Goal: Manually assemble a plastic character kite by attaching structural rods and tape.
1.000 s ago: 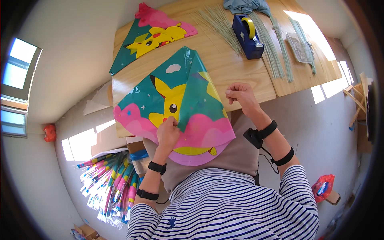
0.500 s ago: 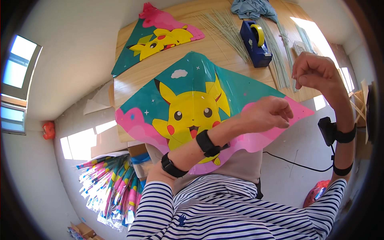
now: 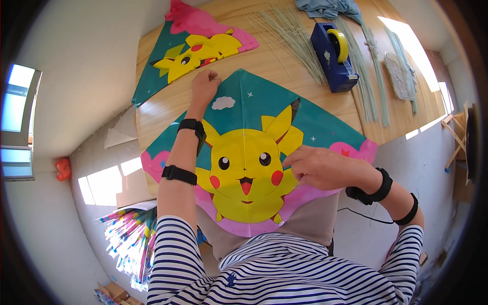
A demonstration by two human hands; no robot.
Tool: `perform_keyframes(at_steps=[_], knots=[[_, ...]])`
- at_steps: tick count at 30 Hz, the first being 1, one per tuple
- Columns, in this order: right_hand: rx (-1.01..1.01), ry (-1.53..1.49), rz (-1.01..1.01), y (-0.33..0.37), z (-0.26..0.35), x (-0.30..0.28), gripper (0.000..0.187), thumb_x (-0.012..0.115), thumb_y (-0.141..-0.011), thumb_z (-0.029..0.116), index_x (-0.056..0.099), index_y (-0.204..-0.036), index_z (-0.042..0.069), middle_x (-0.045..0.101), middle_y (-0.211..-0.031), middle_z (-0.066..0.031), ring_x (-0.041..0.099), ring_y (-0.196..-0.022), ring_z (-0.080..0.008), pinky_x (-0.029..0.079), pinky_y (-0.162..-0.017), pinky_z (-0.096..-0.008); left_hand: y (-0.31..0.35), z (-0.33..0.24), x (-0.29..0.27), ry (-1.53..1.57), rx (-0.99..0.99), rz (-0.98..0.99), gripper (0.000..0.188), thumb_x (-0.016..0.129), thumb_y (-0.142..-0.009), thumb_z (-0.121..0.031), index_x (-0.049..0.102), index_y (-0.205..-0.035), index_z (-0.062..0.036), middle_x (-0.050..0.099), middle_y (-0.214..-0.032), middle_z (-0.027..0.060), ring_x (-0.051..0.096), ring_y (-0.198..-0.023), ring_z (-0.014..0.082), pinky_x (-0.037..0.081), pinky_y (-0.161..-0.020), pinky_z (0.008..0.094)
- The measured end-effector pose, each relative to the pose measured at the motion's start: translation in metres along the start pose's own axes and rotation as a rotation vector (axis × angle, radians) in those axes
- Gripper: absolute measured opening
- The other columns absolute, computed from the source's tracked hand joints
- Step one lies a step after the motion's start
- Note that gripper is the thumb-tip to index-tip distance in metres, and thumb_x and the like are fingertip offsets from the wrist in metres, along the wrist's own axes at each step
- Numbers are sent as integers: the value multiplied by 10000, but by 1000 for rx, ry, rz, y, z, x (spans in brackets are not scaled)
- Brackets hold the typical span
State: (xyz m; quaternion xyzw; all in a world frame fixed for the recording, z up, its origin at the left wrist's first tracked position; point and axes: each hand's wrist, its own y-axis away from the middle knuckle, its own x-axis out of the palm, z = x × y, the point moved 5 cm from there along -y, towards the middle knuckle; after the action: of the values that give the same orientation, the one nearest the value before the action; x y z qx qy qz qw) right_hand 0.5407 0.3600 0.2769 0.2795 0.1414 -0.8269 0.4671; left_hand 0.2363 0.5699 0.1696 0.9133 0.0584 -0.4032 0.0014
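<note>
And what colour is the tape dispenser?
The tape dispenser is dark blue, clearest in the head view.

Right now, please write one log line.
left hand: near upper-left edge of kite sheet; right hand: over its right side; kite sheet: spread open; blue tape dispenser: on table

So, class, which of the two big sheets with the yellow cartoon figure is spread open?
The near sheet, closest to the striped shirt: both cartoon eyes show, while the far sheet lies folded, showing one.

The left forearm (image 3: 175,201) hides some of the printed sheet (image 3: 246,190); the view's edge cuts off the far blue cloth (image 3: 329,8).
</note>
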Motion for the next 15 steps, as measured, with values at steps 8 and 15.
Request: perform_keyframes(at_steps=[8, 15], knots=[[387, -200, -206, -24, -82, -31, 97, 671, -781, 11, 619, -855, -23, 629, -833, -133, 610, -776, -292, 483, -697, -370, -21, -12, 26, -271, 71, 127, 194, 778, -716, -84, 677, -866, -14, 704, -873, 142, 669, -836, 284, 514, -729, 385], [452, -473, -273, -54, -139, -30, 47, 662, -855, -18, 621, -878, -21, 664, -935, -70, 610, -907, -152, 496, -826, -282, -20, -20, 29, -177, 86, 92, 125, 772, -740, -134, 684, -804, -71, 696, -898, 127, 650, -914, 327, 483, -770, 466]])
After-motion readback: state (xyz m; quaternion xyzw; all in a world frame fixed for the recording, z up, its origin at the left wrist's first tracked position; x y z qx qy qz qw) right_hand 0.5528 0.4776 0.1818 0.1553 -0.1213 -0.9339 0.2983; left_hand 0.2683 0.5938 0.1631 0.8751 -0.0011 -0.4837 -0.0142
